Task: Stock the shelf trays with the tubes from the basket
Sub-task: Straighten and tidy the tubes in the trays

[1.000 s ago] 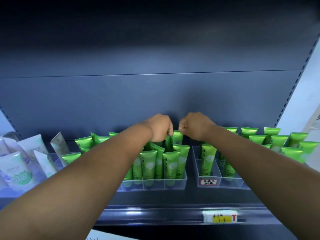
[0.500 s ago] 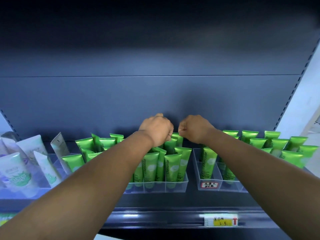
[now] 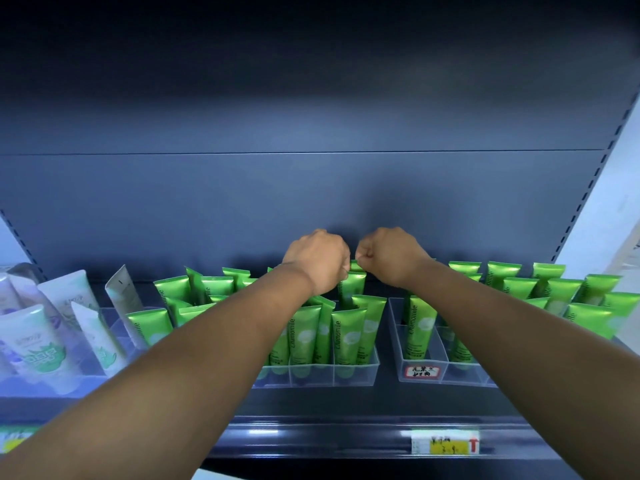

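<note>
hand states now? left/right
Left hand: closed, pinching the top of an upright green plastic tube.
Right hand: closed, fingertips at the same tube's top.

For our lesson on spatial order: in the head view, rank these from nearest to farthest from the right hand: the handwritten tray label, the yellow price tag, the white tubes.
1. handwritten tray label: below the right hand, on the tray front.
2. yellow price tag: lower, on the shelf edge.
3. white tubes: far left.

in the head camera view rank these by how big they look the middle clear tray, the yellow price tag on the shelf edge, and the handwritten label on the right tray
1. Middle clear tray
2. Yellow price tag
3. Handwritten label

The price tag sits nearer the camera, so its lead over the label is unsure.
</note>
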Action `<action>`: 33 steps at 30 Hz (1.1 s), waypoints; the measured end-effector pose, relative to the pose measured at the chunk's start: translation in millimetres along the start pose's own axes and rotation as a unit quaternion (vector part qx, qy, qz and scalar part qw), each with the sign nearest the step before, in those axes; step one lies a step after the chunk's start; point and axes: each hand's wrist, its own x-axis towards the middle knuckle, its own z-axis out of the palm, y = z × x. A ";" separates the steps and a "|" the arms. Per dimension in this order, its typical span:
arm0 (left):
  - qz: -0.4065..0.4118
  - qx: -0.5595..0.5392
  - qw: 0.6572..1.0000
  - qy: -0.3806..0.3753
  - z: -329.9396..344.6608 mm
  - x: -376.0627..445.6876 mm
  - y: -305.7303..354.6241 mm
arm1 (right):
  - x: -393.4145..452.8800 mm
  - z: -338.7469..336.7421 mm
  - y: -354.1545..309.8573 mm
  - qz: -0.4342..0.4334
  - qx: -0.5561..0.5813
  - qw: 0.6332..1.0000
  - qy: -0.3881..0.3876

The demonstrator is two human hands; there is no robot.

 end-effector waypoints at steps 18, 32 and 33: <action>-0.021 -0.040 0.999 0.028 -9.5 -5.0 -20.4 | -2.1 -6.4 -6.3 -0.018 0.006 1.000 -0.006; -0.089 -0.026 0.996 0.002 -36.0 -33.1 -79.2 | 16.9 3.4 -51.9 -0.069 0.031 0.997 -0.014; -0.083 -0.027 0.996 0.000 -34.4 -33.2 -79.1 | 19.5 5.1 -53.2 -0.069 0.026 0.997 -0.016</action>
